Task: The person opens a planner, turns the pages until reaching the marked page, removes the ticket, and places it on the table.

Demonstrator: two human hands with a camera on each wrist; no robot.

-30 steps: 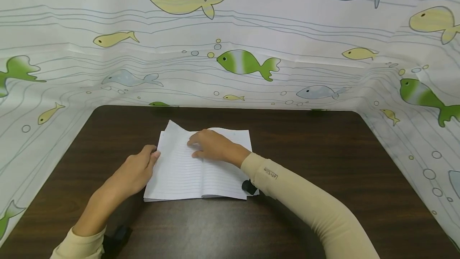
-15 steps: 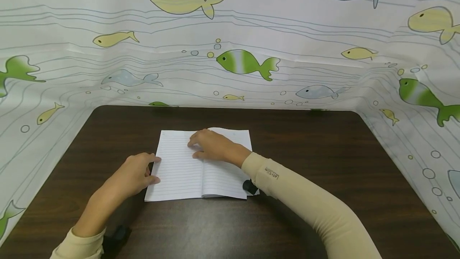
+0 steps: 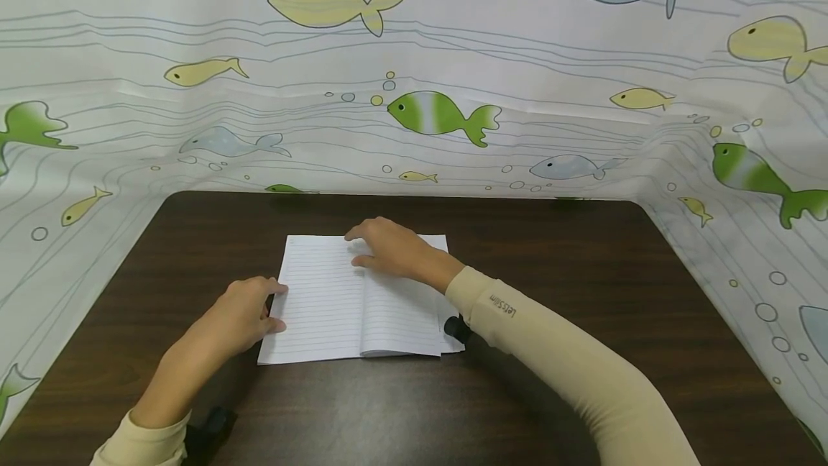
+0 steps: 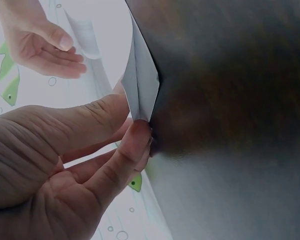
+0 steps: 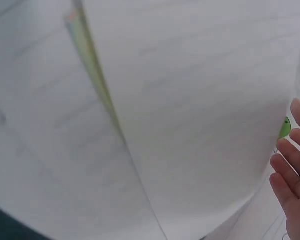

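An open notebook (image 3: 323, 300) with white lined pages lies on the dark table. My left hand (image 3: 236, 315) is at its left edge, and in the left wrist view the thumb and fingers of the left hand (image 4: 85, 150) pinch that edge. Over the upper part of the notebook, near the spine, is my right hand (image 3: 401, 254), fingers loosely extended and holding nothing. The right wrist view has the right hand (image 5: 295, 165) relaxed at the right border, with a blurred page (image 5: 200, 115) filling most of the picture.
The dark brown table (image 3: 550, 272) extends around the notebook. A white sheet printed with fish (image 3: 453, 34) encloses the back and sides. Small black devices (image 3: 458, 329) sit at the wrists; the sleeves (image 3: 556, 358) are cream.
The page corner that stood raised at the upper left now lies flat. My left hand has shifted down the left edge, with thumb and forefinger spread. My right hand has moved slightly up and right.
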